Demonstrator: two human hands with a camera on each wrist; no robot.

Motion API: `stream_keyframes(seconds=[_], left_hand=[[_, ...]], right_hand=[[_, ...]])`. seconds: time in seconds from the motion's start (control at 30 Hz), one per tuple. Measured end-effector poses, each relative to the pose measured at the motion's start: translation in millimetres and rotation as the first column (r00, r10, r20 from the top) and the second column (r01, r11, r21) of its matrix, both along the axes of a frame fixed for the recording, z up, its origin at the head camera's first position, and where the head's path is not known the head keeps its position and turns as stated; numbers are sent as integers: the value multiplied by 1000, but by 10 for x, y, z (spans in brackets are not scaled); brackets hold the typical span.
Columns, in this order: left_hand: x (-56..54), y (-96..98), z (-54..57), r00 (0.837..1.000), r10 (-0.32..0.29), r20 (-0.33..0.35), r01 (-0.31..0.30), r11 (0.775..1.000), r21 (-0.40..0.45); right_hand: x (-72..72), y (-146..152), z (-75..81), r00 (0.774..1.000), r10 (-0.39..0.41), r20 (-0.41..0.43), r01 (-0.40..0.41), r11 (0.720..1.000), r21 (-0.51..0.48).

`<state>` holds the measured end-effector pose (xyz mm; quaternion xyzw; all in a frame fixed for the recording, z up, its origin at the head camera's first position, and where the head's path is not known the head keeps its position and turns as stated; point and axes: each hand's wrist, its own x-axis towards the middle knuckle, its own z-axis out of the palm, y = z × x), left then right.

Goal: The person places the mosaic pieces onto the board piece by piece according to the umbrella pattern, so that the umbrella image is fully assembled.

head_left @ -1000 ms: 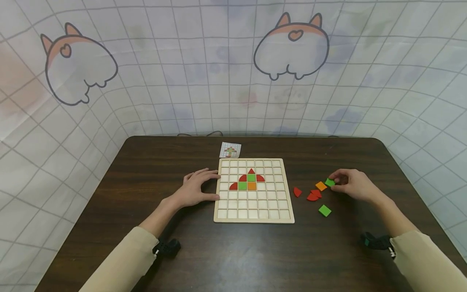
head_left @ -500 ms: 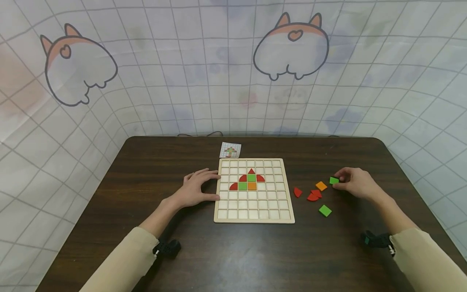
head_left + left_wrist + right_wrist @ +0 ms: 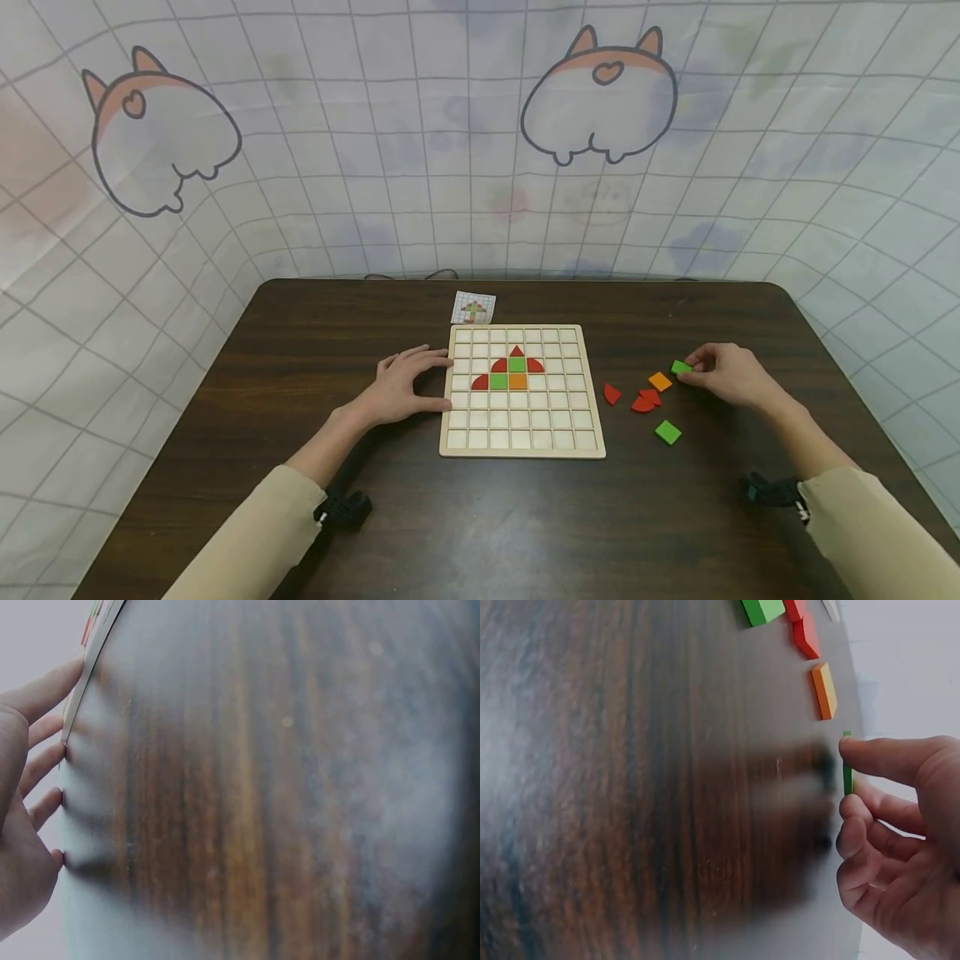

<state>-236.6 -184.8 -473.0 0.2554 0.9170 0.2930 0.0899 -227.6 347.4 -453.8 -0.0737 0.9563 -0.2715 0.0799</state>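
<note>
My right hand (image 3: 729, 377) pinches a green square tile (image 3: 681, 367) between thumb and fingertips. In the right wrist view, that tile (image 3: 847, 766) stands edge-on, raised off the table. On its left side, the pale wooden grid board (image 3: 520, 419) meets the thumb and fingertips of my left hand (image 3: 397, 390), whose fingers are spread. Set into the board are a red triangle (image 3: 517, 352) on top, a green square (image 3: 517, 365) between two red quarter-circles, then a row with a red quarter-circle (image 3: 481, 383), a green square (image 3: 498, 382) and an orange square (image 3: 517, 382).
Right of the board lie an orange square (image 3: 660, 382), several red pieces (image 3: 642, 405) and another green square (image 3: 668, 432). A small card (image 3: 473, 308) with a printed tile pattern lies behind the board. A patterned cloth (image 3: 480, 142) hangs behind the dark wooden table (image 3: 480, 533).
My right hand has moved slightly right and away from me with the green square tile, turning it between the fingers. My left hand and the board stay put.
</note>
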Motion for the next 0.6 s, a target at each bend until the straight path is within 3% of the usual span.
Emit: stream_keyframes(seconds=[0.4,0.6], left_hand=[[-1,5,-1,1000,2,1,-2,1000,-2],[-5,4,-6,1000,3,0,-3,1000,-6]], right_hand=[[-42,-278,69,998,54,-30,-56,997,-50],[-69,-431,62,996,88,0,-88,994,-67]])
